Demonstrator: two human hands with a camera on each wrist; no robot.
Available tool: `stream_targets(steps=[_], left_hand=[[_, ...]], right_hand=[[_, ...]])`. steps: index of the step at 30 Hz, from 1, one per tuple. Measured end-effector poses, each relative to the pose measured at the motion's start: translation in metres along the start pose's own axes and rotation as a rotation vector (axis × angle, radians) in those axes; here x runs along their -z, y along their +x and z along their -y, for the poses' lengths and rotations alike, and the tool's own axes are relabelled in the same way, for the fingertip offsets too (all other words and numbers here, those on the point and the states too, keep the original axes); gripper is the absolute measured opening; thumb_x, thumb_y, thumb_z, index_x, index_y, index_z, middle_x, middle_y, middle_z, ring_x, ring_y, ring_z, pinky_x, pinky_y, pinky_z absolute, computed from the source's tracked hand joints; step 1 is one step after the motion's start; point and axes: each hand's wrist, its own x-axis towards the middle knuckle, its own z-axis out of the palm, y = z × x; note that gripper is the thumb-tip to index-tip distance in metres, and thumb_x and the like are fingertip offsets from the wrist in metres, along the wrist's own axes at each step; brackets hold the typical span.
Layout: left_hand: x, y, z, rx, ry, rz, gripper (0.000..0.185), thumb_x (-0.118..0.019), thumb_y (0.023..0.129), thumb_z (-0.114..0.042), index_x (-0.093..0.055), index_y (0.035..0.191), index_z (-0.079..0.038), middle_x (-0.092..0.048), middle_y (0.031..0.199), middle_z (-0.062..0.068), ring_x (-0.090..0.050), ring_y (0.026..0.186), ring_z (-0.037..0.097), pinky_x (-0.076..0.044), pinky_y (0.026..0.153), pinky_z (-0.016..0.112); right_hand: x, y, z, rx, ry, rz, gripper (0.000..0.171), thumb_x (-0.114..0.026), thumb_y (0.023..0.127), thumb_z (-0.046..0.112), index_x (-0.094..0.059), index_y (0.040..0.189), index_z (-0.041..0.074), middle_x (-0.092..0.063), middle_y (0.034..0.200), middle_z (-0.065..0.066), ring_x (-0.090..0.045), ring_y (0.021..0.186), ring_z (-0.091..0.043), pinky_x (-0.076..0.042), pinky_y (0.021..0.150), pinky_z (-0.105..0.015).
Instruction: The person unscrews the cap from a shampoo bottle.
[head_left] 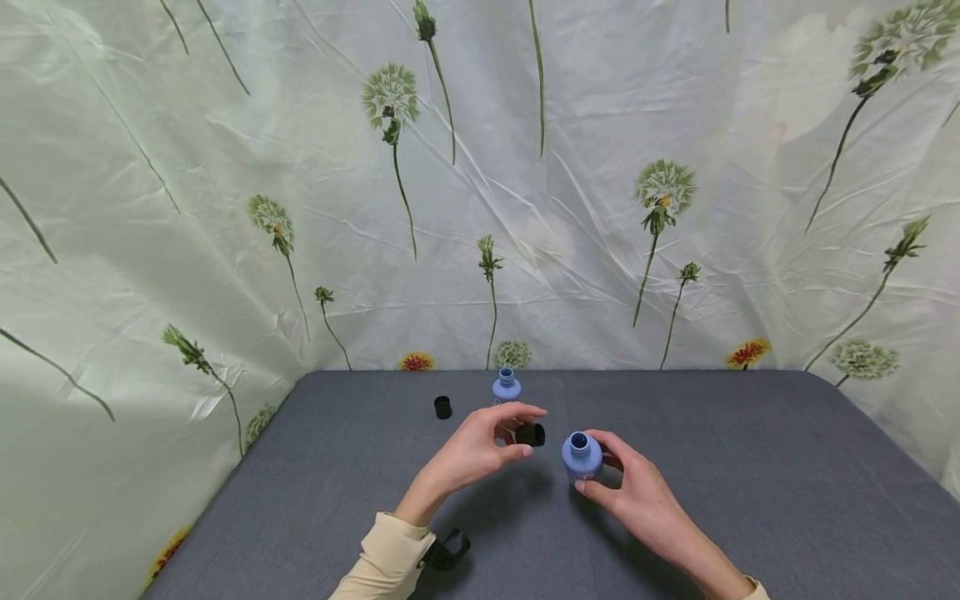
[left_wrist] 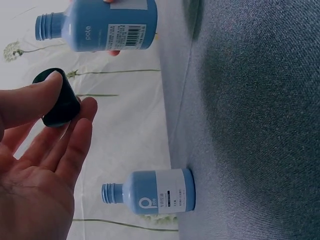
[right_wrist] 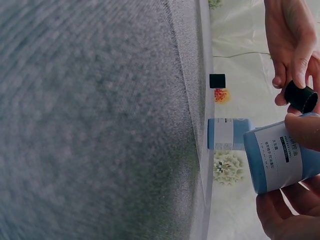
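My left hand (head_left: pixel 487 442) pinches a small black cap (head_left: pixel 530 434) between thumb and fingertips; the same cap (left_wrist: pixel 60 100) shows close up in the left wrist view. Just right of it, my right hand (head_left: pixel 622 483) grips an open blue bottle (head_left: pixel 582 455) with a white label, held a little above the grey table (head_left: pixel 750 483). That bottle (right_wrist: pixel 280 157) and the cap (right_wrist: pixel 301 96) lie close together in the right wrist view. A second open blue bottle (head_left: pixel 506 387) stands upright at the far edge, with another black cap (head_left: pixel 443 407) to its left.
A floral cloth backdrop (head_left: pixel 225 208) walls in the table at the back and both sides. A black wrist strap (head_left: pixel 446 552) sits on my left sleeve. The second bottle (left_wrist: pixel 155 192) stands behind my left hand.
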Motion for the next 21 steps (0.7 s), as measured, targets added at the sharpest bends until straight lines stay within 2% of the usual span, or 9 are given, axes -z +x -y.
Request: stream_targets(steps=[7, 15, 21], left_hand=[[-0.0015, -0.0009, 0.0017, 0.024, -0.025, -0.022, 0.047, -0.075, 0.088, -0.009, -0.063, 0.131, -0.025, -0.062, 0.124, -0.012, -0.059, 0.102, 0.011, -0.05, 0.087, 0.032], [-0.0064, 0.0008, 0.0038, 0.053, -0.038, -0.057, 0.042, -0.078, 0.085, -0.013, -0.067, 0.124, -0.022, -0.065, 0.113, -0.009, -0.063, 0.091, 0.009, -0.052, 0.08, 0.029], [-0.0081, 0.0011, 0.0069, 0.067, -0.054, -0.079, 0.034, -0.079, 0.084, -0.01, -0.068, 0.115, -0.018, -0.065, 0.105, -0.006, -0.065, 0.087, 0.009, -0.052, 0.076, 0.028]], right_hand=[[0.003, 0.0002, 0.0007, 0.005, 0.06, 0.017, 0.06, -0.081, 0.083, 0.012, -0.052, 0.135, 0.008, -0.057, 0.132, -0.011, -0.055, 0.122, -0.032, -0.041, 0.1, -0.055], [0.0036, 0.0016, -0.0008, 0.021, 0.082, 0.036, 0.062, -0.078, 0.085, 0.013, -0.048, 0.139, 0.006, -0.054, 0.136, -0.014, -0.053, 0.124, -0.034, -0.041, 0.102, -0.052], [0.0035, 0.0021, -0.002, 0.052, 0.157, 0.033, 0.06, -0.079, 0.085, 0.01, -0.049, 0.137, 0.005, -0.055, 0.134, -0.015, -0.053, 0.124, -0.033, -0.043, 0.101, -0.044]])
